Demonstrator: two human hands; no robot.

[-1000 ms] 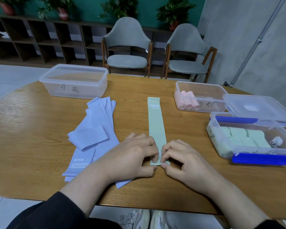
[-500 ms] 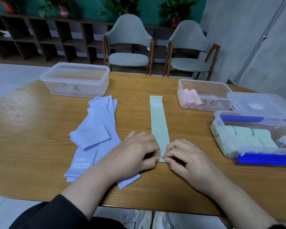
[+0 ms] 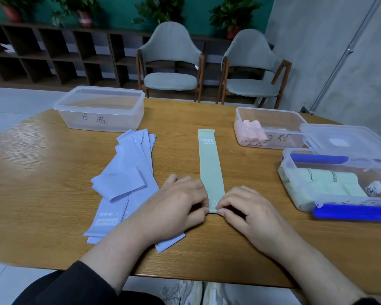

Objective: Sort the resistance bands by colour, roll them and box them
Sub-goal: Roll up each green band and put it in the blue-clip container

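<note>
A pale green resistance band [image 3: 210, 168] lies flat and lengthwise in the middle of the wooden table [image 3: 42, 172]. Its near end is folded over into a small first turn. My left hand [image 3: 176, 203] and my right hand [image 3: 249, 208] pinch that end from either side with curled fingers. Left of it lies a loose pile of several light blue bands [image 3: 128, 179], partly under my left forearm. Rolled green bands fill the blue-clipped box [image 3: 339, 186] at the right. Rolled pink bands lie in the box [image 3: 271, 128] behind it.
An empty clear box [image 3: 100, 108] with handwriting on its side stands at the back left. A clear lid [image 3: 348, 142] rests between the two right-hand boxes. Two grey chairs stand behind the table. The table's front edge runs just below my wrists.
Both hands have stayed on the near end of the green band, which now shows a small folded turn between the fingertips. The camera has tilted slightly.
</note>
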